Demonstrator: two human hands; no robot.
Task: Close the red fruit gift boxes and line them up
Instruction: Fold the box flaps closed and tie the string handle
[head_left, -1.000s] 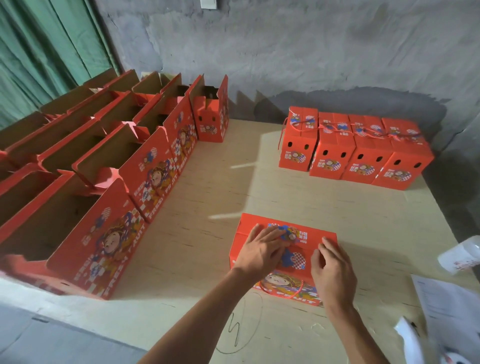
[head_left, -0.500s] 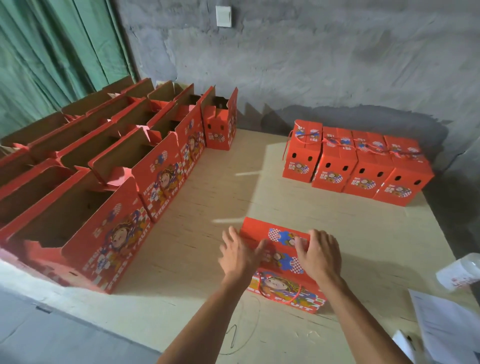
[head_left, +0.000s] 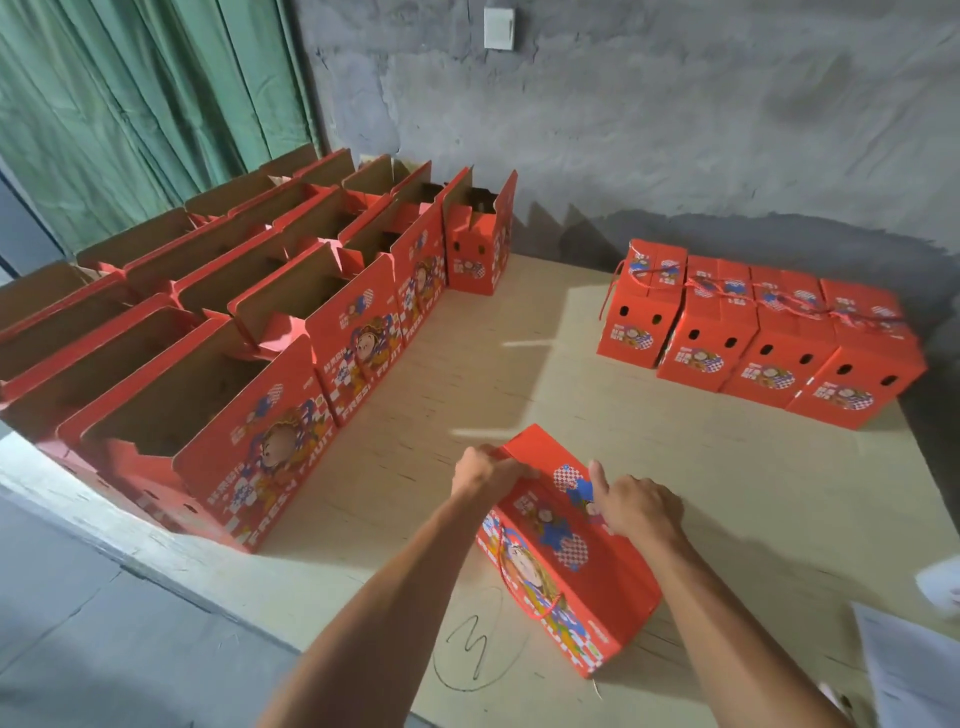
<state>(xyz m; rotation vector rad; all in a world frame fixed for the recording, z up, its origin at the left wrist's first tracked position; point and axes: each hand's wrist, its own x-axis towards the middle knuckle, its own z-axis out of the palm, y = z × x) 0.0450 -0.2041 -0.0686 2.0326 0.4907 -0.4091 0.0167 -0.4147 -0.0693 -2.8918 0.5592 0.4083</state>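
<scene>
A closed red fruit gift box (head_left: 571, 566) with a cartoon print and a red cord handle stands at an angle on the wooden table (head_left: 519, 364) in front of me. My left hand (head_left: 480, 473) grips its far left top corner. My right hand (head_left: 636, 506) rests on its right side, thumb up against the top edge. A row of several closed red boxes (head_left: 763, 338) stands side by side at the back right. Several open red boxes (head_left: 249, 332) with raised flaps stand in rows along the left.
White paper sheets (head_left: 914, 670) lie at the table's near right corner, with a white object (head_left: 943, 590) at the right edge. A pencilled circle with a scribble (head_left: 475, 649) marks the table near me. A grey concrete wall and green curtain stand behind.
The box was lying flat under both palms; now it is turned and stands at an angle. My left hand moved to its far corner and my right hand to its side.
</scene>
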